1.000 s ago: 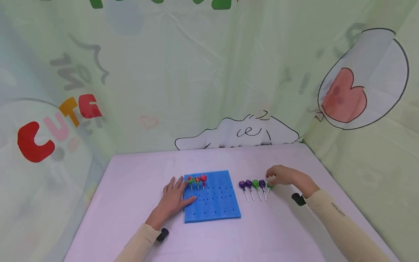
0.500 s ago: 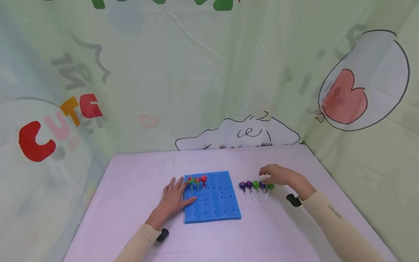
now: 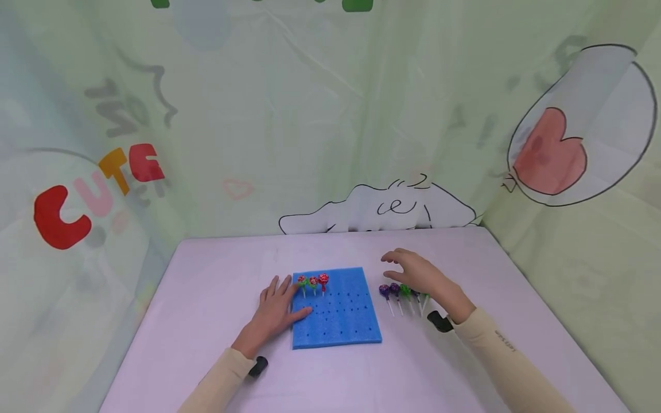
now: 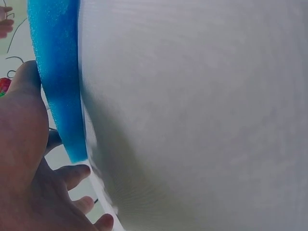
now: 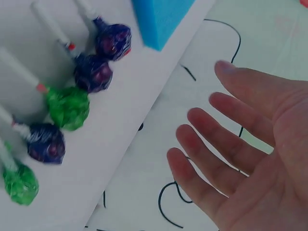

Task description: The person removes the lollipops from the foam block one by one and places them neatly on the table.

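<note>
A blue foam board [image 3: 341,321] dotted with small holes lies on the table. Three lollipops stand upright near its back left corner, the rightmost a red lollipop [image 3: 323,279], the other two red and green. My left hand [image 3: 273,312] rests along the board's left edge, fingers spread and thumb over the top. To the right lies a row of several lollipops: purple ones [image 5: 92,73] and green ones [image 5: 68,108], their sticks toward me. Above that row hovers my right hand [image 3: 413,271], its fingers apart and holding nothing; its wrist and forearm partly cover the row's right end.
The pale table [image 3: 227,264] has printed curtains [image 3: 320,126] behind it and at both sides. Dark wrist cameras sit under the left wrist [image 3: 258,366] and the right wrist [image 3: 439,322].
My right hand has moved left from the green lollipop at the row's right end, across the row toward the board, with nothing in it. The left hand and the lollipops stay where they were.
</note>
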### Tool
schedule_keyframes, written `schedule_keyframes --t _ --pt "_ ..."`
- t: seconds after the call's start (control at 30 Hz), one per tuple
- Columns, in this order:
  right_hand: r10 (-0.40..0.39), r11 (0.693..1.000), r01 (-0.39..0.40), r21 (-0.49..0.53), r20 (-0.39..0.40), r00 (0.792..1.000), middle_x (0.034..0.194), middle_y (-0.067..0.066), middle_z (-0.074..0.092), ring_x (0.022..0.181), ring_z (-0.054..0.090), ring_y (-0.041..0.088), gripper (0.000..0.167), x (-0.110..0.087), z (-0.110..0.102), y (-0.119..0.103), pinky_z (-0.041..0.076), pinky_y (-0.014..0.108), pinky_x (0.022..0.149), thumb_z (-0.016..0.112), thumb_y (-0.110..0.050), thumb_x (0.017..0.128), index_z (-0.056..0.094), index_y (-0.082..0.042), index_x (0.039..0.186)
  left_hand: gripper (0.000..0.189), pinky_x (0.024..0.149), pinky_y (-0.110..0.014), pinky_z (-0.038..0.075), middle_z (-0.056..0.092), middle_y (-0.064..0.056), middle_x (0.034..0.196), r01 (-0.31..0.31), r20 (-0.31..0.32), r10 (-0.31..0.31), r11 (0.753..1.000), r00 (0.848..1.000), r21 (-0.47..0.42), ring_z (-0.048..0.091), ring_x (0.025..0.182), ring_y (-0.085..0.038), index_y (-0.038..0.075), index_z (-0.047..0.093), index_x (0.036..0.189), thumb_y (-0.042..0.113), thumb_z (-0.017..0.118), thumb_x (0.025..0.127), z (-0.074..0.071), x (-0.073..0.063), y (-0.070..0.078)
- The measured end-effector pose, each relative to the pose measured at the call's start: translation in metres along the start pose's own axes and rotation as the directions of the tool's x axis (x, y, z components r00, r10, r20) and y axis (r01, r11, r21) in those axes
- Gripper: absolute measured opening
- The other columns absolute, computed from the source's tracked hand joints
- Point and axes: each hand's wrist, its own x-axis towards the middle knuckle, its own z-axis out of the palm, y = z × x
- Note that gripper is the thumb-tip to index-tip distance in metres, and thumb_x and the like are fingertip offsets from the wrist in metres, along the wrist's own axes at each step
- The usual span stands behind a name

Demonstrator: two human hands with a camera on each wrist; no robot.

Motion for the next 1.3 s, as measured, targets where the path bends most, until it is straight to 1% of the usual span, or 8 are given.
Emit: schedule_keyframes --t 0.13,0.4,0.63,0.8,0.93,1.13,1.23,1.3 --pt "-0.019 1.000 0.019 0.009 -0.042 0.999 0.117 0.010 0.067 0.110 0.064 0.029 0.036 0.004 0.005 -0.010 0.055 0.048 0.094 0.071 -0.020 0.094 0.065 -0.006 0.126 0.077 0.119 -0.065 0.020 0.032 -0.020 0.162 -0.003 -0.006 0.003 1.000 1.000 -0.001 0.016 0.153 -0.048 0.011 0.048 0.149 0.059 0.064 0.091 0.000 0.001 0.000" --pt "-0.045 0.998 0.047 0.033 -0.066 0.997 0.121 0.013 0.067 0.113 0.064 0.031 0.039 0.012 0.023 -0.029 0.056 0.047 0.093 0.073 -0.019 0.093 0.064 -0.005 0.128 0.077 0.119 -0.065 0.020 0.031 -0.019 0.163 0.002 0.003 -0.002 1.000 1.000 0.010 0.015 0.153 -0.047 0.013 0.048 0.149 0.061 0.063 0.091 0.002 0.002 -0.002" --pt "-0.040 0.998 0.044 0.040 -0.089 0.995 0.124 0.009 0.066 0.117 0.064 0.029 0.036 0.018 0.039 -0.050 0.056 0.045 0.095 0.073 -0.022 0.093 0.065 -0.011 0.127 0.079 0.119 -0.065 0.020 0.031 -0.019 0.163 0.007 0.011 -0.007 1.000 1.000 0.014 0.014 0.153 -0.046 0.012 0.047 0.150 0.062 0.062 0.091 0.006 0.002 -0.005" --pt "-0.087 0.995 0.093 0.038 -0.131 0.988 0.125 0.006 0.066 0.119 0.064 0.026 0.034 0.024 0.048 -0.064 0.055 0.043 0.098 0.072 -0.023 0.094 0.066 -0.012 0.126 0.079 0.118 -0.064 0.021 0.031 -0.019 0.163 0.004 0.010 -0.004 1.000 1.000 0.013 0.015 0.153 -0.046 0.012 0.047 0.150 0.063 0.061 0.091 0.006 0.003 -0.005" --pt "-0.109 0.992 0.117 0.050 -0.141 0.984 0.127 0.005 0.065 0.120 0.063 0.025 0.033 0.028 0.054 -0.074 0.055 0.043 0.098 0.072 -0.024 0.094 0.066 -0.014 0.125 0.080 0.118 -0.064 0.021 0.031 -0.019 0.163 0.007 0.012 -0.008 1.000 1.000 0.020 0.015 0.153 -0.046 0.012 0.047 0.150 0.064 0.060 0.091 0.006 0.003 -0.005" --pt "-0.148 0.988 0.151 0.008 -0.144 0.978 0.130 0.004 0.063 0.122 0.061 0.024 0.036 0.034 0.063 -0.083 0.055 0.042 0.099 0.074 -0.023 0.093 0.063 -0.017 0.126 0.080 0.119 -0.065 0.020 0.030 -0.019 0.164 0.006 0.013 -0.006 1.000 1.000 0.011 0.014 0.154 -0.046 0.013 0.047 0.150 0.064 0.060 0.091 0.005 0.003 -0.004" --pt "-0.182 0.983 0.179 -0.036 -0.152 0.972 0.130 0.005 0.062 0.122 0.061 0.024 0.038 0.038 0.067 -0.086 0.055 0.041 0.098 0.075 -0.024 0.092 0.062 -0.016 0.127 0.079 0.119 -0.065 0.020 0.031 -0.019 0.163 0.003 0.008 -0.003 1.000 1.000 0.010 0.014 0.153 -0.047 0.013 0.048 0.150 0.064 0.060 0.091 0.005 0.003 -0.005" --pt "-0.209 0.977 0.198 -0.082 -0.157 0.965 0.131 0.006 0.061 0.122 0.061 0.024 0.039 0.040 0.070 -0.087 0.055 0.040 0.099 0.075 -0.024 0.091 0.061 -0.016 0.127 0.079 0.118 -0.065 0.020 0.031 -0.019 0.163 0.002 0.006 -0.002 1.000 1.000 0.013 0.015 0.153 -0.047 0.012 0.048 0.149 0.064 0.060 0.091 0.005 0.003 -0.005"
